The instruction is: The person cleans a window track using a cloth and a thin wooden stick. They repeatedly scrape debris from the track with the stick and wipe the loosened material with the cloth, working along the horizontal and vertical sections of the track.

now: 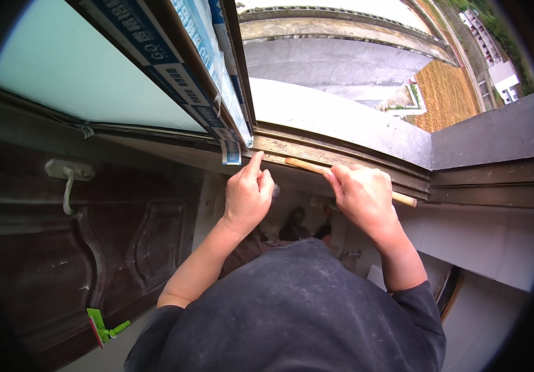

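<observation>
My right hand (363, 195) is closed around a thin wooden stick (307, 165), which lies along the inner edge of the window's bottom track. The stick's other end shows to the right of my fist. My left hand (249, 197) holds nothing that I can see; its index finger points at the dusty window track (294, 148), near the lower corner of the sliding sash. Whether the fingertip touches the track I cannot tell. Printed blue and white protective film (188, 93) covers the sash frame, and a loose flap of it (231, 152) hangs at the corner.
A frosted glass pane (95, 60) fills the upper left. Below it stands a dark panelled door (122, 242) with a pale lever handle (68, 186). A green squeegee (102, 328) is at the lower left. Outside lies a concrete ledge (332, 111); a grey wall (490, 135) borders it.
</observation>
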Available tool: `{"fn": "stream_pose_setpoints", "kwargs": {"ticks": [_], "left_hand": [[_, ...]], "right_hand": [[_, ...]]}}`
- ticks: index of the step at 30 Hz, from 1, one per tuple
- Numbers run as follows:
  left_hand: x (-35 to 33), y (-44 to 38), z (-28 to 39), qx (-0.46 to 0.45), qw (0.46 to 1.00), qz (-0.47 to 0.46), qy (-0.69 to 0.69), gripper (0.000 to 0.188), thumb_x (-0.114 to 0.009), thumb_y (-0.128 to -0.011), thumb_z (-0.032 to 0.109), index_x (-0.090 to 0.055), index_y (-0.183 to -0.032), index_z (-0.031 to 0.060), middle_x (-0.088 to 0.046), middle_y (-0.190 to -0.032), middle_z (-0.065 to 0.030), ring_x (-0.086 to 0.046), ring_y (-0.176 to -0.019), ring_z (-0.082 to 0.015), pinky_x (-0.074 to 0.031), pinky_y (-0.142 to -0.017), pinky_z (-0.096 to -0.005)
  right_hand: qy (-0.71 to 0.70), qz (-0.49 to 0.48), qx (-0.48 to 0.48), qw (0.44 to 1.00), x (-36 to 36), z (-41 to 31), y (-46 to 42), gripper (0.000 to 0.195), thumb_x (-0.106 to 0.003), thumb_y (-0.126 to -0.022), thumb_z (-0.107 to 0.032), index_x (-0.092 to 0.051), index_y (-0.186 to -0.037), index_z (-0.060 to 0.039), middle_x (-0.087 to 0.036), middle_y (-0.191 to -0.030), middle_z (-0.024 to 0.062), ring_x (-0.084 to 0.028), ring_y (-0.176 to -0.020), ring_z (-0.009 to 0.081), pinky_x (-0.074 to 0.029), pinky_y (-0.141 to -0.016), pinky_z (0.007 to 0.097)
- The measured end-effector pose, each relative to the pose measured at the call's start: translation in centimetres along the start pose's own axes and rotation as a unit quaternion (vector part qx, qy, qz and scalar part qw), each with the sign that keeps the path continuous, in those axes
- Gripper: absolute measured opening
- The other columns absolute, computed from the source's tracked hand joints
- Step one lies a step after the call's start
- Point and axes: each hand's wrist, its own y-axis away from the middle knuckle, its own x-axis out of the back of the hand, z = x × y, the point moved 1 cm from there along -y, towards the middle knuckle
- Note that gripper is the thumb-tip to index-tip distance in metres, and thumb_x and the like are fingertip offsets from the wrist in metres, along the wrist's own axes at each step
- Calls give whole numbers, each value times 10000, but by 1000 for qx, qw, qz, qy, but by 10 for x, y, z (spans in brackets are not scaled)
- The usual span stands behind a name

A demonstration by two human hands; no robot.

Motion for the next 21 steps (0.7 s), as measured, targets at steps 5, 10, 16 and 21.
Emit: {"fn": "stream_pose_setpoints", "kwargs": {"ticks": [5, 10, 16, 21], "left_hand": [[-4, 0, -4, -12, 1000, 15, -4, 297, -602, -831, -16, -604, -1119, -89, -626, -727, -200, -628, -630, -350, -494, -575, -408], [-8, -3, -5, -3, 999, 32, 27, 268, -603, -862, 13, -642, -1114, -71, -589, -671, -128, -550, -571, -196, -459, -538, -325], [2, 4, -19, 66, 992, 23, 107, 282, -577, -932, 20, -629, -1202, -41, -515, -701, 52, -441, -610, -22, -385, -554, -195], [25, 31, -20, 71, 990, -20, 124, 194, -590, -896, -20, -662, -1069, -71, -576, -703, 11, -507, -621, -43, -422, -558, -214]], "right_hand": [[-17, 28, 27, 999, -10, -16, -12, 281, -646, -883, -305, -605, -712, -87, -600, -595, 114, -623, -551, 304, -481, -498, 405], [-33, 28, 18, 999, -21, -18, -17, 265, -644, -885, -305, -621, -734, -89, -611, -606, 113, -635, -560, 307, -488, -497, 419], [-102, 58, 4, 993, -41, -16, -12, 272, -637, -884, -315, -636, -734, -88, -631, -618, 110, -648, -564, 292, -501, -506, 414], [-123, 72, 60, 988, -36, -15, 16, 268, -661, -862, -328, -596, -703, -121, -551, -557, 67, -603, -504, 259, -476, -469, 393]]}}
